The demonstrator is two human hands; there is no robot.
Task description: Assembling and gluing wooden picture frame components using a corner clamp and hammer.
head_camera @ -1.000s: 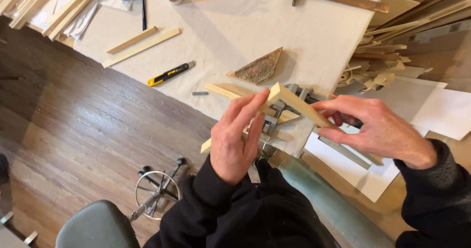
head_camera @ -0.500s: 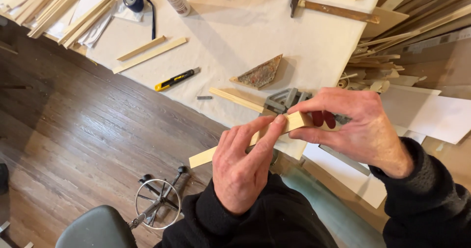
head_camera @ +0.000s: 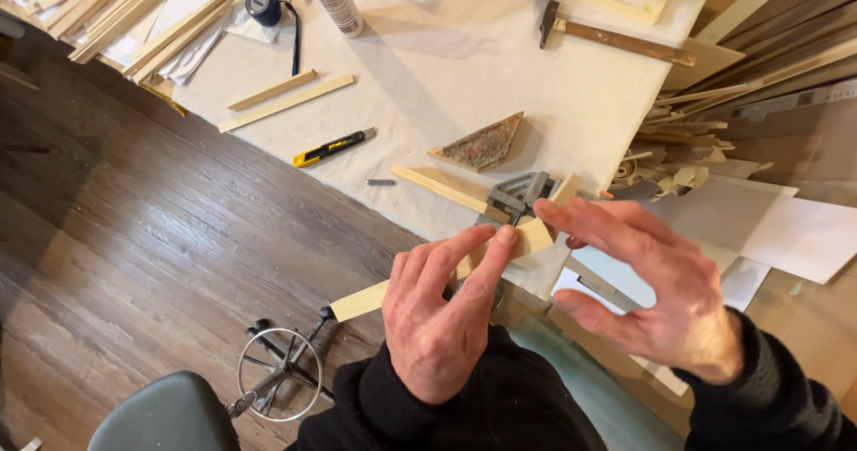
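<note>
Compared with half a second back, the right hand [head_camera: 665, 295] has been lifted off and is now spread open. So the pale flat wooden strip [head_camera: 370, 297] is pinched by the left hand [head_camera: 442, 313] only, beside the grey metal corner clamp [head_camera: 520, 195] at the edge of the white cloth-covered surface [head_camera: 464, 67].

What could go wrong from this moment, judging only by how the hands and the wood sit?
The wood strip juts past the table edge, pinched only by left hand fingertips; it may tip or slip. The right hand is spread open, so the strip could shift at the corner clamp.
</note>
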